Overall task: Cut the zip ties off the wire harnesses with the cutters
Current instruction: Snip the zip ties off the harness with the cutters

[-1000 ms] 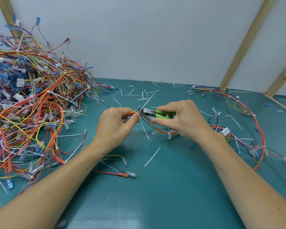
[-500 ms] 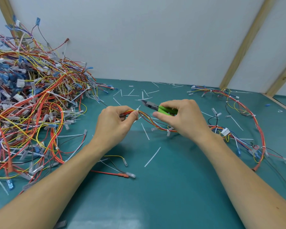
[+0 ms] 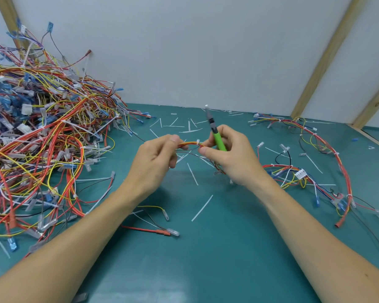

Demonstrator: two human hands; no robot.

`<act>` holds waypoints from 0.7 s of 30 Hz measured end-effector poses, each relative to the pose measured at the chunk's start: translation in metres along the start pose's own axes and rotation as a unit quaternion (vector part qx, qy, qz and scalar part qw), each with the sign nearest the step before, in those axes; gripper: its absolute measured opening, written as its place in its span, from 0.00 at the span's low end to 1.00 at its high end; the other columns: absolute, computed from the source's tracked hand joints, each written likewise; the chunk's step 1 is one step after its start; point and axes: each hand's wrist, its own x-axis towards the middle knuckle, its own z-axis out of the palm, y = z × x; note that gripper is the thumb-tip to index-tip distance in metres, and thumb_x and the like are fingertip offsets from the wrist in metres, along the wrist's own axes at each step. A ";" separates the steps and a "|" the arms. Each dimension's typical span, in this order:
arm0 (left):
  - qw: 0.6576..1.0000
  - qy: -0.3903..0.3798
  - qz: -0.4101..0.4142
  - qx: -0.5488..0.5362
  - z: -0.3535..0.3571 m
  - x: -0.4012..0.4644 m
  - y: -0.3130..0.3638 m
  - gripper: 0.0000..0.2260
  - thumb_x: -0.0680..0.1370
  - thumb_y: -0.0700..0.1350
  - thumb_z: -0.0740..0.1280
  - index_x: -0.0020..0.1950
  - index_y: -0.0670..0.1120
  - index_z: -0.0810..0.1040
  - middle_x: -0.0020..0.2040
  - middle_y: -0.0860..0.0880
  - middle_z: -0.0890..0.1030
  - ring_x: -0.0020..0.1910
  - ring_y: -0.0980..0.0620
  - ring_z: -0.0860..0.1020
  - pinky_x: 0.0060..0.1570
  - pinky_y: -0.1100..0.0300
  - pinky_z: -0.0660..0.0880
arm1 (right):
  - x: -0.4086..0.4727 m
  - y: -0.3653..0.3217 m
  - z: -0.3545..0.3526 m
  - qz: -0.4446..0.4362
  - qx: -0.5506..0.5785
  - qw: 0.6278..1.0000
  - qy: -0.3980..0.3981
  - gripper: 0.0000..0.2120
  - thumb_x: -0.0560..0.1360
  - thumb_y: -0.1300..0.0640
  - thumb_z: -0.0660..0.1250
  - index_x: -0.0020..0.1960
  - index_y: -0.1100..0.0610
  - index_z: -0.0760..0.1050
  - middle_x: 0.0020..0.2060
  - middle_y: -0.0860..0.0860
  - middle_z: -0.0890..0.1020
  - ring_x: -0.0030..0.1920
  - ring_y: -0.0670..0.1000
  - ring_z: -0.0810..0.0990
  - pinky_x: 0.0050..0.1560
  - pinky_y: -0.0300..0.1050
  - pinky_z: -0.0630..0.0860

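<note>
Two hands: I see both curled on one orange-and-yellow wire harness point(image 3: 189, 144) above the table point(image 3: 228, 248).
Left hand point(image 3: 155, 159): pinches the harness at its 9 o'clock end.
Right hand point(image 3: 230, 154): pinches the 3 o'clock end — and grips the green-handled cutters point(image 3: 216, 136), tip toward 12 o'clock.
Zip tie point(image 3: 198, 141): white, on the harness between my fingers.
Wire pile point(image 3: 42, 136): at 9 o'clock — a loose harness point(image 3: 328, 162) at 3.

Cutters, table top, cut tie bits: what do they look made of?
Cutters: green handles look like matte plastic or rubber sleeves; the grey tip looks metal, though blurred. Table top: teal mat, probably rubber or vinyl, with soft sheen. Cut tie bits: thin translucent white strips, probably nylon.
</note>
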 end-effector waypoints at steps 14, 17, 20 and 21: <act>0.963 0.037 -0.184 -0.194 -0.011 0.011 -0.005 0.16 0.84 0.45 0.59 0.46 0.42 0.83 0.28 0.47 0.78 0.22 0.50 0.74 0.23 0.62 0.72 | 0.014 0.012 -0.030 0.063 0.110 0.982 0.140 0.14 0.75 0.65 0.75 0.43 0.52 0.72 0.37 0.46 0.81 0.30 0.43 0.74 0.33 0.39 0.70; 0.967 0.123 -0.188 -0.120 -0.011 0.012 -0.009 0.10 0.83 0.43 0.62 0.50 0.44 0.82 0.34 0.49 0.80 0.30 0.53 0.79 0.33 0.59 0.75 | 0.013 0.011 -0.027 0.056 0.105 0.984 0.132 0.14 0.74 0.66 0.75 0.43 0.53 0.72 0.37 0.48 0.81 0.30 0.42 0.75 0.33 0.37 0.71; 0.971 0.216 -0.053 0.084 -0.017 0.010 -0.010 0.12 0.79 0.40 0.66 0.63 0.44 0.75 0.54 0.47 0.78 0.54 0.51 0.78 0.58 0.58 0.72 | 0.010 0.009 -0.021 0.026 0.063 0.993 0.097 0.14 0.74 0.68 0.75 0.43 0.54 0.72 0.36 0.47 0.80 0.32 0.39 0.77 0.35 0.30 0.72; 0.967 0.208 0.028 0.144 -0.020 0.008 -0.008 0.15 0.78 0.40 0.67 0.65 0.44 0.74 0.58 0.47 0.76 0.58 0.52 0.75 0.63 0.59 0.69 | 0.008 0.009 -0.017 0.018 0.042 0.996 0.076 0.15 0.74 0.69 0.75 0.43 0.55 0.72 0.36 0.46 0.81 0.33 0.39 0.78 0.36 0.30 0.73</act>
